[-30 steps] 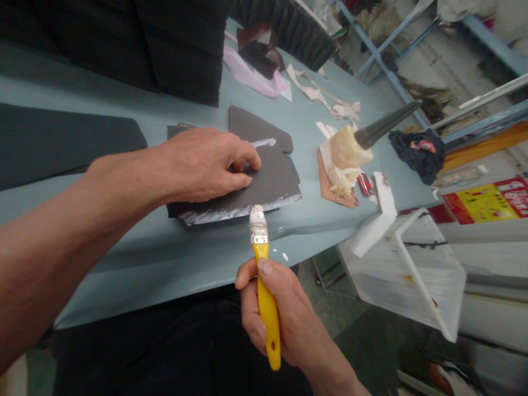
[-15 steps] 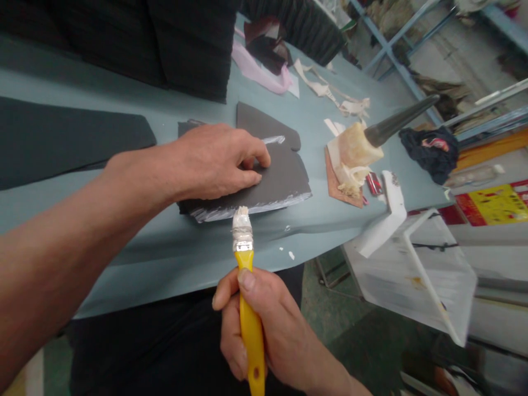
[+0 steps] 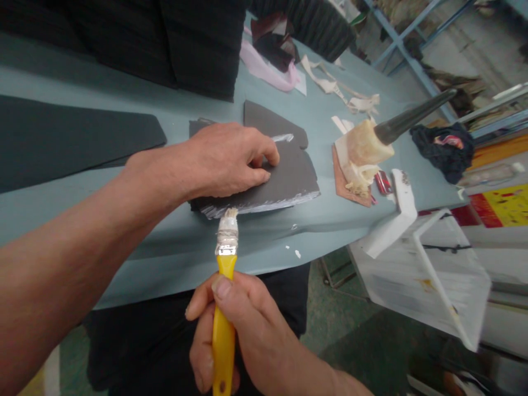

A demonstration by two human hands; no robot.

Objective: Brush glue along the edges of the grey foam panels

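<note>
The left hand lies flat, fingers bent, pressing on a stack of dark grey sheets in the middle of the pale blue table. The sheets look matte and thin, with curved corners; their near edges carry white glue. The right hand is closed around the smooth yellow handle of a glue brush, whose stiff, glue-crusted bristles touch the near edge of the stack. To the right stands a cream lump of dried glue with a dark conical handle.
</note>
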